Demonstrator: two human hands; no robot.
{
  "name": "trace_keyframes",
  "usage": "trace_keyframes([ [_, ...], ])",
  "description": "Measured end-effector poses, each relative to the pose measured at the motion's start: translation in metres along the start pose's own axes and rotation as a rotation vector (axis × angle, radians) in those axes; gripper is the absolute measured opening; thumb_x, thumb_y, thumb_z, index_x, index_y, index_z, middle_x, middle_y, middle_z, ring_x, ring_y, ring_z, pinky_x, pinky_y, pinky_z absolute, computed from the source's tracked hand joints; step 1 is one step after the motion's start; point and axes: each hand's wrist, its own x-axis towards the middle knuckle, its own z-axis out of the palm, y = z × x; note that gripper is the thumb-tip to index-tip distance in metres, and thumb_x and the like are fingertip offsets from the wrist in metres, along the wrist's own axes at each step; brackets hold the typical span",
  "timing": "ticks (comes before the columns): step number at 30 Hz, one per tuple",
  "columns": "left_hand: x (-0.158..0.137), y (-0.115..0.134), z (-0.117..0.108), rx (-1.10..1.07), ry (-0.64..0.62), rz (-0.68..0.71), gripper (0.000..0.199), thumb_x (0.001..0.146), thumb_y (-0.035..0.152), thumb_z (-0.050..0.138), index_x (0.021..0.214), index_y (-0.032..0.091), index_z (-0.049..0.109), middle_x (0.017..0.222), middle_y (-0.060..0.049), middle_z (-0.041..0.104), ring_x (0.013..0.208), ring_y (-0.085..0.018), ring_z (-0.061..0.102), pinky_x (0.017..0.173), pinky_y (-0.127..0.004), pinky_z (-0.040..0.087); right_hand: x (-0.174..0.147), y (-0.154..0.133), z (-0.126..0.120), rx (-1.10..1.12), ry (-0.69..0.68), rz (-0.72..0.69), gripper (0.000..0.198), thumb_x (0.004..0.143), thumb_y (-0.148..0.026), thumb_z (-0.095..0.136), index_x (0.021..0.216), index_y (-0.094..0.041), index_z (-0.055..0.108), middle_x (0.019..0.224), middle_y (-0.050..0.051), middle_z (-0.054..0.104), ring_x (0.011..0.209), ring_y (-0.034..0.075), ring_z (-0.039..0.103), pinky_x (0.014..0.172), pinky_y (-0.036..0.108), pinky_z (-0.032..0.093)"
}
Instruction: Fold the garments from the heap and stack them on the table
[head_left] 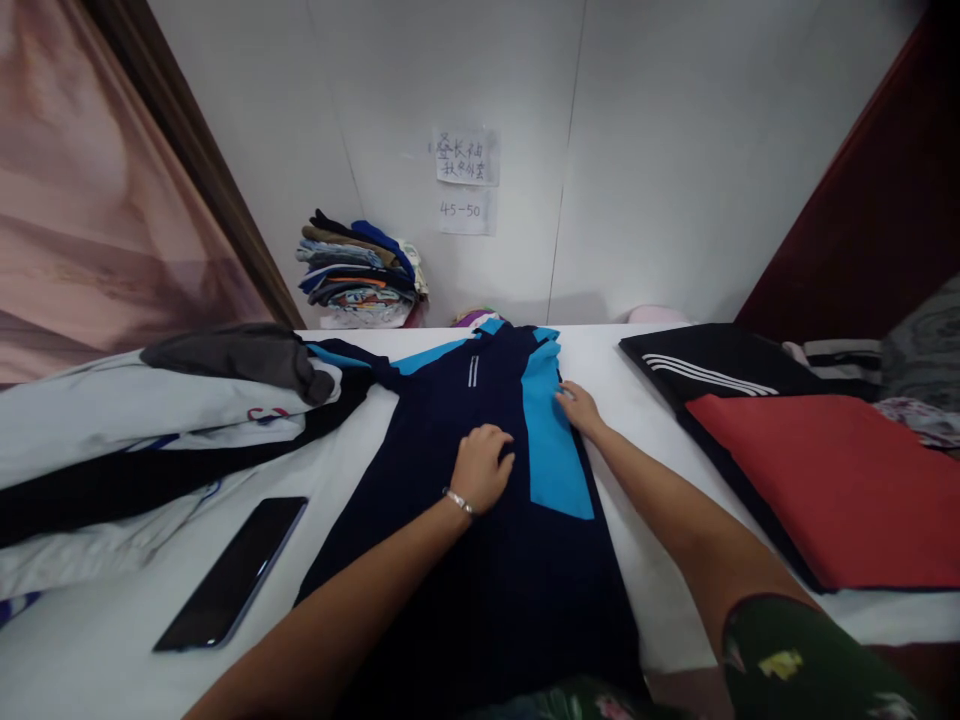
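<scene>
Left of navy shirt (514, 570), grey-white garment heap (127, 410), then dark phone (232, 575) nearer shirt. Behind shirt, off to left, folded clothes stack (360, 270). Shirt spread flat on white bench (664, 615). Left hand (482, 468) over shirt front, fingers half curled, thumb apart, empty. Right hand (580, 407) at shirt's right edge, fingers bent; can't tell if cloth pinched. Right of shirt, black striped garment (705, 350), red folded garment (832, 485) just in front.

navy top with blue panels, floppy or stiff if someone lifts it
The navy top would probably flop, since its sleeve lies rumpled. It is likely light for its size, as the body spreads flat.
</scene>
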Motion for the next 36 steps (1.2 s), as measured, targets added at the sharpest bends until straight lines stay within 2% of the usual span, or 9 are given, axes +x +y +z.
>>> trace_keyframes([
  [4, -0.066, 0.054, -0.007, -0.104, -0.196, 0.200, 0.016, 0.086, 0.035, 0.058, 0.095, 0.023, 0.063, 0.100, -0.003, 0.063, 0.095, -0.020, 0.056, 0.083, -0.036, 0.040, -0.045, 0.013, -0.031, 0.202, -0.017, 0.208, 0.046, 0.084, -0.027, 0.054, 0.128, -0.014, 0.052, 0.111, 0.014, 0.067, 0.094, 0.023, 0.066, 0.083, 0.042, 0.055],
  [8, -0.096, 0.078, -0.007, -0.138, -0.352, 0.122, 0.034, 0.082, 0.049, 0.060, 0.103, 0.022, 0.064, 0.105, -0.004, 0.065, 0.098, -0.024, 0.058, 0.084, -0.039, 0.042, -0.118, 0.011, -0.045, 0.347, -0.153, 0.318, 0.038, 0.079, -0.030, 0.064, 0.114, -0.016, 0.060, 0.082, 0.007, 0.070, 0.065, 0.017, 0.064, 0.058, 0.031, 0.055],
  [13, -0.108, 0.084, -0.014, -0.163, -0.399, 0.071, 0.058, 0.082, 0.060, 0.054, 0.125, 0.022, 0.058, 0.121, -0.008, 0.064, 0.109, -0.028, 0.058, 0.093, -0.043, 0.044, -0.222, 0.002, -0.051, 0.672, -0.488, 0.433, 0.025, 0.076, -0.039, 0.070, 0.095, -0.022, 0.068, 0.080, 0.003, 0.071, 0.063, 0.014, 0.064, 0.051, 0.023, 0.051],
  [18, -0.139, 0.097, -0.011, -0.126, -0.445, 0.164, 0.094, 0.069, 0.071, 0.062, 0.146, 0.024, 0.035, 0.150, -0.013, 0.039, 0.136, -0.037, 0.037, 0.110, -0.058, 0.028, -0.285, -0.005, -0.048, 0.778, -0.584, 0.524, 0.020, 0.076, -0.041, 0.070, 0.093, -0.029, 0.070, 0.081, 0.001, 0.073, 0.065, 0.017, 0.067, 0.050, 0.025, 0.051],
  [21, -0.152, 0.103, -0.007, -0.094, -0.437, 0.189, 0.110, 0.059, 0.073, 0.068, 0.149, 0.025, 0.028, 0.155, -0.015, 0.028, 0.141, -0.039, 0.025, 0.112, -0.064, 0.018, -0.294, -0.016, -0.043, 0.837, -0.561, 0.508, 0.018, 0.074, -0.037, 0.071, 0.090, -0.029, 0.070, 0.088, 0.001, 0.074, 0.079, 0.022, 0.071, 0.067, 0.032, 0.057],
  [24, -0.155, 0.107, -0.010, -0.048, -0.341, 0.188, 0.103, 0.060, 0.064, 0.073, 0.147, 0.028, 0.031, 0.156, -0.013, 0.026, 0.143, -0.037, 0.020, 0.114, -0.065, 0.010, -0.291, -0.032, -0.036, 0.883, -0.519, 0.463, 0.015, 0.071, -0.032, 0.072, 0.085, -0.029, 0.070, 0.087, 0.000, 0.075, 0.086, 0.025, 0.071, 0.078, 0.037, 0.057],
  [27, -0.154, 0.105, -0.018, -0.009, -0.281, 0.146, 0.081, 0.070, 0.030, 0.072, 0.143, 0.030, 0.038, 0.154, -0.010, 0.032, 0.141, -0.032, 0.029, 0.115, -0.057, 0.019, -0.289, -0.044, -0.029, 0.917, -0.485, 0.403, 0.014, 0.070, -0.030, 0.071, 0.084, -0.028, 0.069, 0.087, 0.000, 0.074, 0.088, 0.025, 0.070, 0.078, 0.037, 0.058],
  [30, -0.153, 0.091, -0.030, -0.028, -0.286, 0.092, 0.077, 0.065, 0.004, 0.056, 0.138, 0.030, 0.047, 0.149, -0.006, 0.042, 0.133, -0.027, 0.043, 0.109, -0.044, 0.038, -0.287, -0.051, -0.022, 0.975, -0.539, 0.384, 0.017, 0.073, -0.032, 0.070, 0.088, -0.026, 0.067, 0.090, 0.002, 0.073, 0.084, 0.021, 0.070, 0.077, 0.036, 0.058],
  [36, -0.156, 0.049, -0.084, -0.270, -0.241, 0.027, 0.076, 0.061, 0.000, 0.041, 0.122, 0.040, 0.061, 0.132, 0.010, 0.059, 0.124, -0.012, 0.053, 0.111, -0.031, 0.035, -0.256, -0.054, -0.015, 1.054, -0.700, 0.376, 0.027, 0.090, -0.042, 0.053, 0.097, -0.020, 0.066, 0.097, 0.007, 0.071, 0.087, 0.018, 0.068, 0.086, 0.036, 0.054],
])
